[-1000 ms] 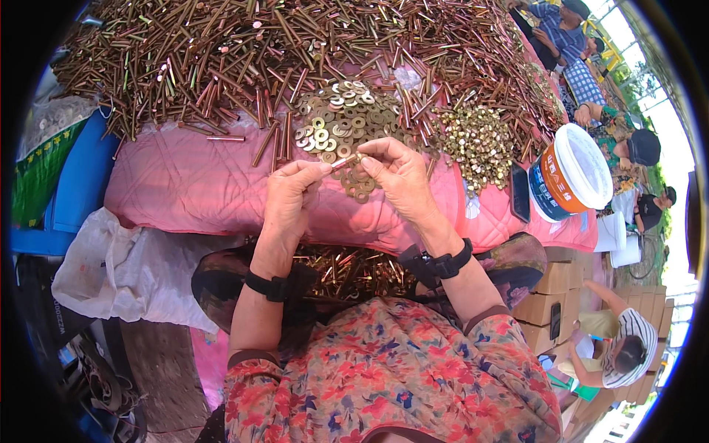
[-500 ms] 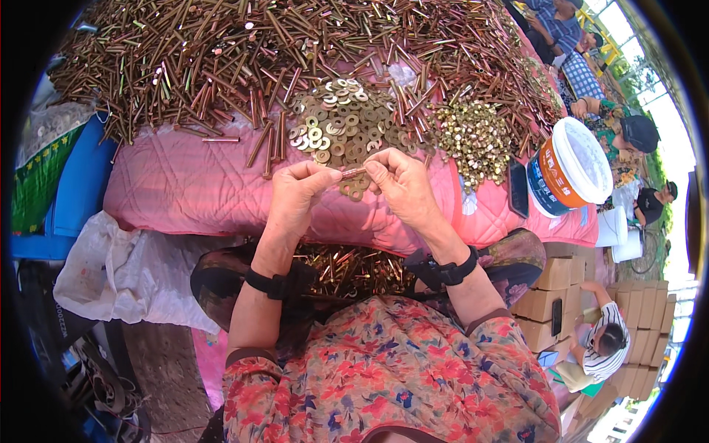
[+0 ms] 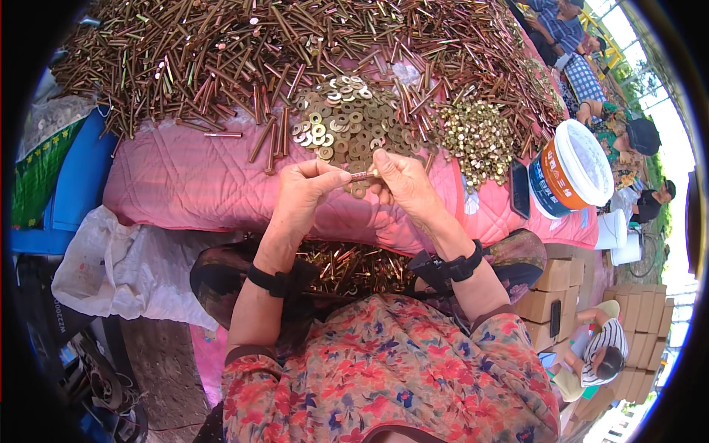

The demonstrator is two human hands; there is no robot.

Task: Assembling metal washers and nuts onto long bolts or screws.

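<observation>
My left hand [image 3: 309,184] pinches a copper-coloured anchor bolt [image 3: 361,176] between thumb and fingertips, its length lying roughly level above the cloth's front part. At the bolt's right end sits a small gold-coloured nut [image 3: 374,173], and my right hand [image 3: 408,184] has thumb and fingers closed on it. How far the nut is on the thread is too small to tell. Just beyond both hands lies a heap of flat washers [image 3: 354,125]. To its right is a pile of small gold nuts [image 3: 476,140].
Loose bolts [image 3: 221,52] cover the far part of the pink quilted cloth [image 3: 177,177]. A dark phone [image 3: 519,190] and a white bucket [image 3: 583,159] stand right. More bolts [image 3: 354,269] lie below the cloth's edge. Several people and cardboard boxes [image 3: 543,306] are at the right.
The gold nut now shows at the bolt's right end, by my right fingers. My right fingers have shifted their grip. At the right, a person in a striped top has bent differently.
</observation>
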